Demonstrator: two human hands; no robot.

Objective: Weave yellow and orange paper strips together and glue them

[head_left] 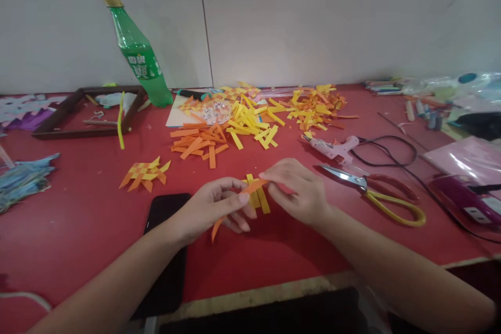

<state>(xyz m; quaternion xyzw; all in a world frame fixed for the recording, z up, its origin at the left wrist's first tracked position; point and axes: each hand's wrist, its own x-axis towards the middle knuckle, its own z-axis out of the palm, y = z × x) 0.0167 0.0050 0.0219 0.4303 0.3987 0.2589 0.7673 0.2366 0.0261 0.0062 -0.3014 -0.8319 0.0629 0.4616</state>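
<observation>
My left hand (215,207) and my right hand (299,190) meet over the red table (86,219), both pinched on a small bundle of paper strips. An orange strip (235,203) runs slanting between the two hands, with its lower end poking out under my left hand. Folded yellow strips (261,199) lie crosswise under it between my fingers. A finished woven piece of orange and yellow strips (144,173) rests on the table to the left.
Loose orange strips (199,143) and yellow strips (250,122) are heaped behind my hands. A glue gun (332,148) and yellow-handled scissors (376,193) lie to the right. A black phone (166,209) sits under my left forearm. A green bottle (141,57) leans on the wall beside a wooden frame (78,115).
</observation>
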